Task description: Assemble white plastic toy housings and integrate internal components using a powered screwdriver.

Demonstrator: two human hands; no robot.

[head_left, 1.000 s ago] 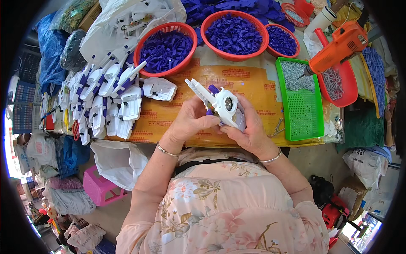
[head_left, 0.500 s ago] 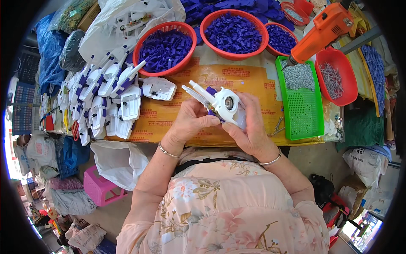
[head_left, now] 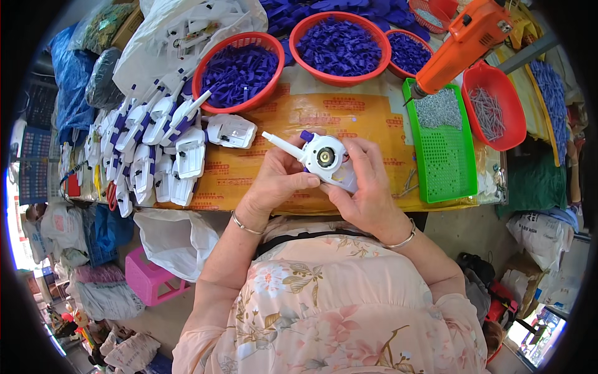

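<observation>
Above the near edge of the table, both hands hold one white plastic housing point(head_left: 341, 177) with a long narrow stem, purple parts and a round opening with a brass-coloured centre. My left hand point(head_left: 280, 181) grips its stem side, thumb laid along the lower edge. Around the other end curls my right hand point(head_left: 367, 181), its thumb at the lower rim. The fingers behind the housing are partly hidden. To the left lies a pile of similar white-and-purple housings point(head_left: 142, 163). An open white half shell point(head_left: 231, 131) rests beside the pile, nearest my left hand.
Red baskets of purple plastic pieces point(head_left: 339, 80) stand along the back. At the right, an orange power screwdriver point(head_left: 464, 43) hangs over a green tray point(head_left: 447, 168) of small screws. A red basket point(head_left: 516, 118) holds longer metal pins. Several loose pins point(head_left: 408, 181) lie left of the tray.
The housing has turned, so its round opening faces up more. Its two stem parts, apart before, now look like one stem. Both hands keep their hold.
</observation>
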